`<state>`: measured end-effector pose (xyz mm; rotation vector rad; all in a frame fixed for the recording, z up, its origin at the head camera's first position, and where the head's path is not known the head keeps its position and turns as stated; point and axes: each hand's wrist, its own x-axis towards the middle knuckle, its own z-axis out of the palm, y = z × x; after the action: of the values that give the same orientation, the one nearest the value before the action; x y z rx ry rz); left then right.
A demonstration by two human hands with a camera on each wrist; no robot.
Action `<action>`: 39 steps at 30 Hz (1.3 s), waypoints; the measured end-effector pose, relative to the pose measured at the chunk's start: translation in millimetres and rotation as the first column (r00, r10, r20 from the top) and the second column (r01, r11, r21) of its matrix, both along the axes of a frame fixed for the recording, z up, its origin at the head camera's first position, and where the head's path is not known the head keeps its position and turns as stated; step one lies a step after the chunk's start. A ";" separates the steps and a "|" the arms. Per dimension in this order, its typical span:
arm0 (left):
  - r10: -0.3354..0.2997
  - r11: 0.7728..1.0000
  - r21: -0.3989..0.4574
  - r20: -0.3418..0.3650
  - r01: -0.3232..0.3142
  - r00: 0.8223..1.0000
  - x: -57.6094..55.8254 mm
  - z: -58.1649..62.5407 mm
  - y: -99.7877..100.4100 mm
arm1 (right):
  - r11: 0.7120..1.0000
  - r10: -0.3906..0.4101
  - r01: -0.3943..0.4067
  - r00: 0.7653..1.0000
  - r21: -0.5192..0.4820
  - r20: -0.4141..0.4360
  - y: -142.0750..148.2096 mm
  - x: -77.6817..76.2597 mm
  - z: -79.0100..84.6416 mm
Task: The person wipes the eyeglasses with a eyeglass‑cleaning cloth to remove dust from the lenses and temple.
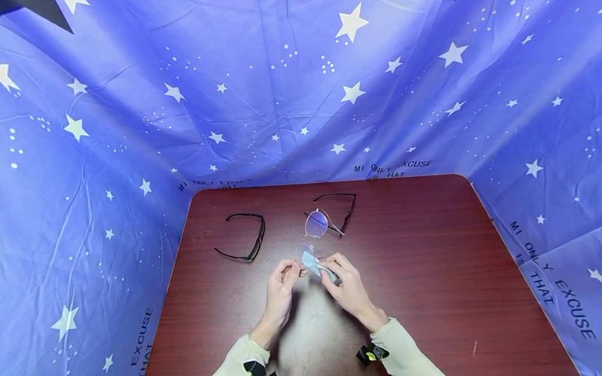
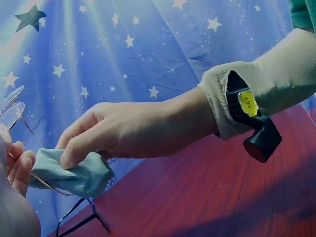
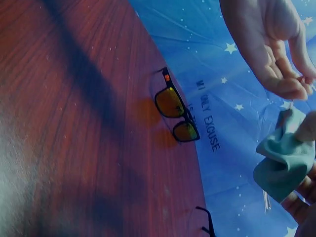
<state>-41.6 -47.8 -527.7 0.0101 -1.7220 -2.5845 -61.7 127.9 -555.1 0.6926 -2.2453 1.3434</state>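
Observation:
A pair of round, thin metal-framed eyeglasses (image 1: 316,224) is held up over the table, its lenses pointing away from me. My left hand (image 1: 281,284) pinches the glasses at their near end with thumb and fingers. A light blue-green cloth (image 1: 309,260) is bunched in my right hand (image 1: 349,286), which pinches it against the glasses. In the left wrist view the thin gold temple (image 2: 43,181) runs along the cloth (image 2: 74,173), beneath the right thumb. The right wrist view shows the cloth (image 3: 285,158) hanging in folds just below the left fingertips.
Black sunglasses (image 1: 259,239) with orange-tinted lenses (image 3: 169,102) lie on the dark red table (image 1: 423,250) to the left. Another black-framed pair of glasses (image 1: 350,213) lies behind the held pair. A blue star-printed curtain (image 1: 282,104) encloses the table's back and sides.

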 end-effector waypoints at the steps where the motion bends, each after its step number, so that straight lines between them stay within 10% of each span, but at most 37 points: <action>1: 0.001 1.000 0.003 0.002 -0.001 1.000 0.0 -0.3 -0.3 | 1.000 0.001 -0.001 1.000 0.001 0.000 1.2 -0.4 0.8; 12: -0.020 1.000 -0.009 0.021 0.020 1.000 0.9 -0.6 0.2 | 0.983 0.021 -0.005 0.996 0.185 -0.086 8.6 -5.2 1.6; 20: -0.058 0.996 -0.061 0.060 0.061 0.997 2.6 2.0 0.4 | 0.990 0.069 -0.058 0.994 0.131 -0.081 10.2 -9.2 3.4; 30: -0.056 0.997 -0.046 0.067 0.059 0.996 4.0 3.9 -2.7 | 0.949 -0.106 0.126 0.991 0.291 -0.081 20.8 -9.8 -4.4; 39: -0.081 0.995 -0.048 0.069 0.085 0.994 4.0 -0.5 0.1 | 0.971 0.036 -0.012 0.995 0.239 -0.097 8.1 -8.7 5.4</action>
<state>-37.6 -47.6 -528.2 0.0252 -1.8493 -2.6261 -70.4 136.0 -549.7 0.8514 -2.3451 1.0332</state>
